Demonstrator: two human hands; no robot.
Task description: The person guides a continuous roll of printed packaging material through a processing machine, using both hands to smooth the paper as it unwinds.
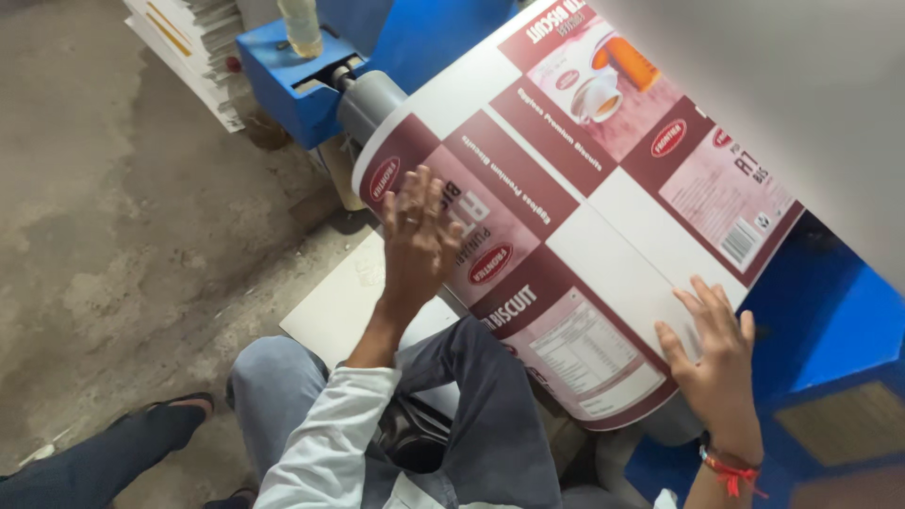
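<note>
Head view: a large printed sheet [584, 217], maroon, pink and white, is seen draped over a grey roller [370, 102] on a blue machine [283, 80]. The left hand [419, 236] is laid flat on the sheet's left part, fingers spread, nothing clasped in its grip. The right hand [718, 353] is pressed open-palmed on the sheet's lower right edge, likewise gripping nothing. A stack of white sheets [193, 42] is seen beyond the machine, on the concrete floor [113, 217]. A pale board [344, 311] lies below the roller.
</note>
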